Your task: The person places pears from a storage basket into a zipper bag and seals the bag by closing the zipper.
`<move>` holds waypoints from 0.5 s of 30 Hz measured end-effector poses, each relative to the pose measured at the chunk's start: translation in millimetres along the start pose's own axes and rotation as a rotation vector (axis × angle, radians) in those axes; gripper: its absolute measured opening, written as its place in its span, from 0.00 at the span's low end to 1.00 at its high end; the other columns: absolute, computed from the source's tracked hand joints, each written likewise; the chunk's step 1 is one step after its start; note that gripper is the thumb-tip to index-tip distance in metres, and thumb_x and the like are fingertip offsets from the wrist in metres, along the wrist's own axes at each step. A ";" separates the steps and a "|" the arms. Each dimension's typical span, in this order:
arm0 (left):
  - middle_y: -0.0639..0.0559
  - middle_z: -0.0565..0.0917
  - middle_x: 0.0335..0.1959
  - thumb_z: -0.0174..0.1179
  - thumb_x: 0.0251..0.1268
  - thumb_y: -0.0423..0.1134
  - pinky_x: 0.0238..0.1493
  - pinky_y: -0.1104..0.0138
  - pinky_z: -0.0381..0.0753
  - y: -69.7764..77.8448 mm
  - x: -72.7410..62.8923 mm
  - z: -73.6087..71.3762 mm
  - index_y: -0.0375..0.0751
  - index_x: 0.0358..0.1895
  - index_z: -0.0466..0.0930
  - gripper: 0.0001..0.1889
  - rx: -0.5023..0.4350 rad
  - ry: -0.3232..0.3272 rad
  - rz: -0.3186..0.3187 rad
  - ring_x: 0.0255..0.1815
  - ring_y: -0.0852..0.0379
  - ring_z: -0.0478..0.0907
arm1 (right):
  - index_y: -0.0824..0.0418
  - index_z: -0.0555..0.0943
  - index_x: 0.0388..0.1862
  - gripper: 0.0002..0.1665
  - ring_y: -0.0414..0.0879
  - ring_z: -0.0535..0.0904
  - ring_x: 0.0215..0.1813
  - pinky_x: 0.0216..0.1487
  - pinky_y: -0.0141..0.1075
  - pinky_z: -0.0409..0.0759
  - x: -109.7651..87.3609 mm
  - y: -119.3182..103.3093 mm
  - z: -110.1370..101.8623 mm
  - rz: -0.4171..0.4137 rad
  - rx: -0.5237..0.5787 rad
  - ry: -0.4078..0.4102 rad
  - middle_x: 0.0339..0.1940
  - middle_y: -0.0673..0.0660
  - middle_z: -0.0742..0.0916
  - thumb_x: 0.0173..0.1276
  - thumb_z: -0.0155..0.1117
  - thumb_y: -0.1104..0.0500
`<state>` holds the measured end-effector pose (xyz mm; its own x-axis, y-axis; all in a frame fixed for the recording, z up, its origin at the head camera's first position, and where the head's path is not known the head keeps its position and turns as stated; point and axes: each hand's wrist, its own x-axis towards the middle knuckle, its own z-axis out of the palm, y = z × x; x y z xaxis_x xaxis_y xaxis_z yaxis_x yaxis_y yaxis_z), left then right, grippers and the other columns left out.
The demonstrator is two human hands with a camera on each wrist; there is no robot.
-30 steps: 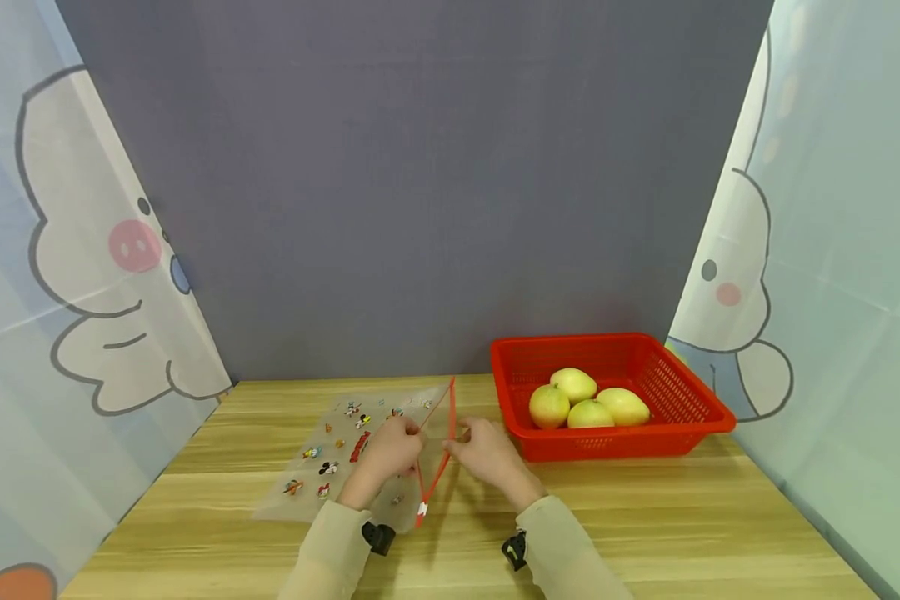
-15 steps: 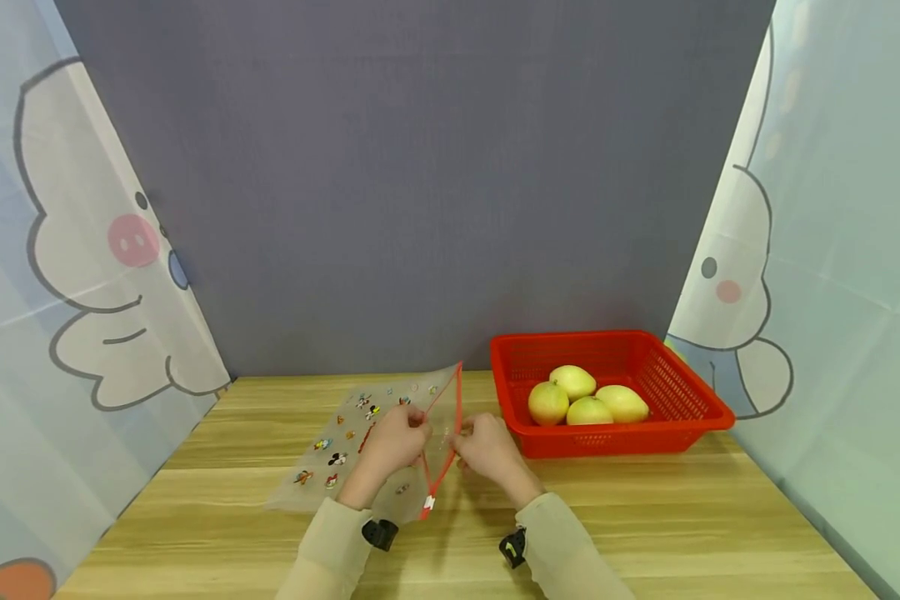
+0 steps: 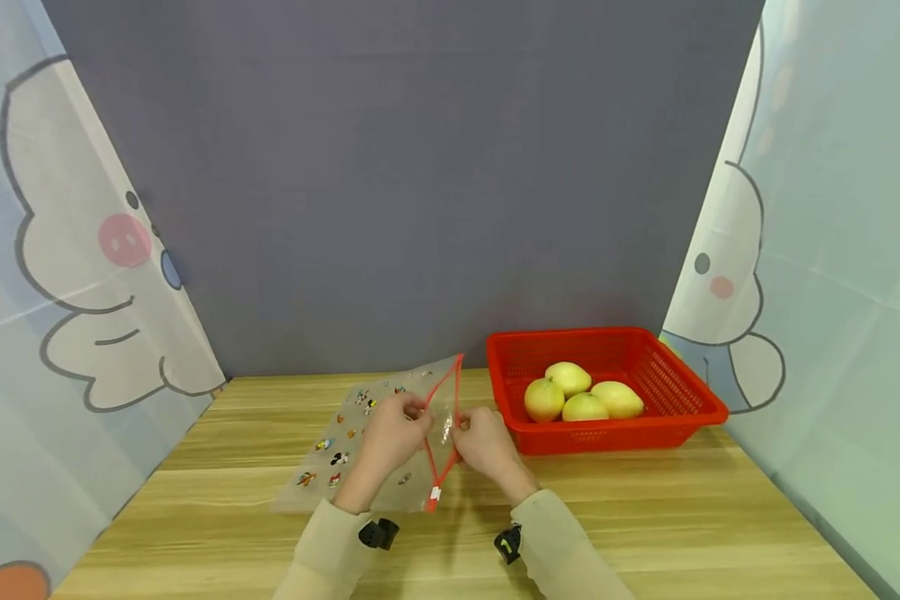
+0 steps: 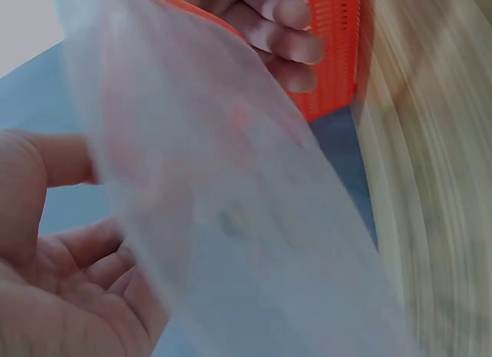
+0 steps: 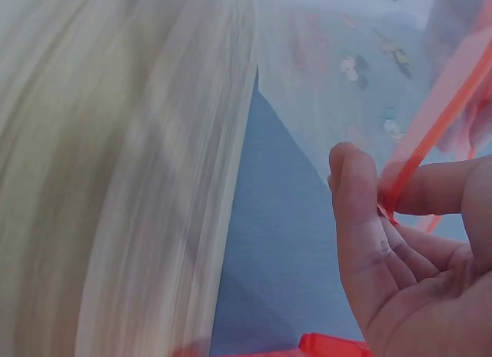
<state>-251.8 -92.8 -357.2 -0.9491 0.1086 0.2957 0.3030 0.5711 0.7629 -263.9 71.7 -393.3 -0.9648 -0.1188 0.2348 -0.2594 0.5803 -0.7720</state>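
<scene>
Left hand (image 3: 396, 429) and right hand (image 3: 486, 442) pinch the parted red rims (image 3: 458, 387) of a slider bag (image 3: 345, 450). Four fruits (image 3: 585, 407) lie in a basket (image 3: 607, 440).

In the head view, soft, even light is spread over the wooden table (image 3: 622, 517), where faint shadows are cast near the left hand (image 3: 394, 431) and right hand (image 3: 486, 442). A bright glint is caught on the zip bag (image 3: 345, 446) between them. The grey backdrop (image 3: 382, 200) is left dimmer than the pale side curtains (image 3: 855, 250). In both wrist views, the backdrop is tinged blue and the table's grain is softened into bowed streaks. At the left wrist, the bag's prints are smeared by blur; at the right, they are veiled by haze, while the right hand is rendered more crisply.
</scene>
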 end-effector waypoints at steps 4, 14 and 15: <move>0.52 0.83 0.31 0.66 0.65 0.36 0.28 0.63 0.79 6.7 -0.1 -3.4 0.33 0.47 0.86 0.12 0.042 0.049 0.011 0.29 0.58 0.80 | 0.60 0.80 0.22 0.13 0.39 0.77 0.13 0.17 0.33 0.77 1.3 -1.1 -1.2 -0.005 -0.035 0.016 0.12 0.49 0.79 0.68 0.61 0.67; 0.49 0.81 0.33 0.66 0.67 0.36 0.27 0.63 0.79 21.9 -0.3 -13.9 0.36 0.51 0.84 0.12 -0.075 0.146 -0.041 0.28 0.56 0.82 | 0.60 0.81 0.25 0.11 0.41 0.75 0.14 0.17 0.34 0.75 0.5 -2.5 -4.8 -0.016 -0.090 0.042 0.12 0.49 0.79 0.69 0.62 0.66; 0.48 0.81 0.33 0.66 0.67 0.35 0.27 0.63 0.80 22.0 -0.5 -15.6 0.36 0.52 0.83 0.13 -0.092 0.152 -0.043 0.28 0.54 0.83 | 0.60 0.81 0.27 0.10 0.41 0.76 0.14 0.17 0.34 0.75 0.5 -3.0 -5.2 -0.012 -0.082 0.037 0.12 0.49 0.79 0.70 0.61 0.66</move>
<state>-243.3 -93.0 -331.6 -0.9396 -0.0430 0.3395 0.2752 0.4946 0.8244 -263.3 74.1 -387.8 -0.9589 -0.0967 0.2667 -0.2647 0.6429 -0.7187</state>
